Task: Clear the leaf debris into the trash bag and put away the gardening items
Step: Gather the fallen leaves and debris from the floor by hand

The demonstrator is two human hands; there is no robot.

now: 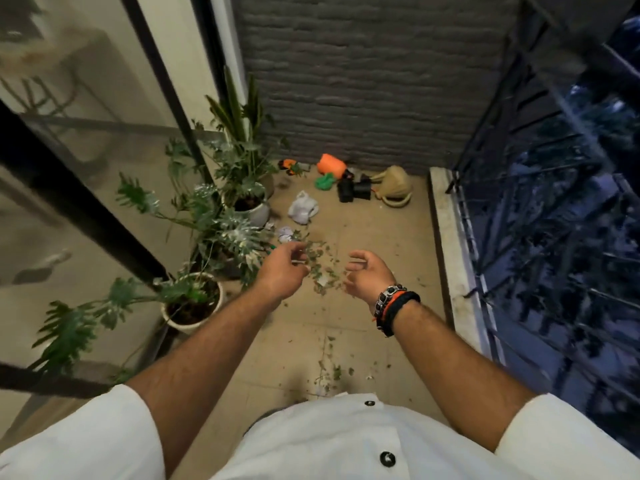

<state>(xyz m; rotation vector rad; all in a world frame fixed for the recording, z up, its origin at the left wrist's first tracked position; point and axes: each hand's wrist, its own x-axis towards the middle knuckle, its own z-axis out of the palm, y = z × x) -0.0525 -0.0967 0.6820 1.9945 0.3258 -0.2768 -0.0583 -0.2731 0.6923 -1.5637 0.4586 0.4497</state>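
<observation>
Scattered green leaf debris [320, 263] on the beige tiled floor [381, 237], between both hands' loosely curled, empty fingers [360, 259].

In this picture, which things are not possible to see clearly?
- Head view: part of the leaf debris is hidden behind the left hand and right hand.
- Black items by the wall: too small and blurred to identify.
- Trash bag: cannot be identified with certainty.

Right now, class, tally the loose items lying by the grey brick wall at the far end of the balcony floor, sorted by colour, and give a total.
Orange: 1, the orange plastic container
Green: 1, the crumpled green item
Black: 2, the two small black plastic pots
Tan: 1, the woven straw bag
White: 1, the crumpled white plastic bag
Total: 6
</observation>
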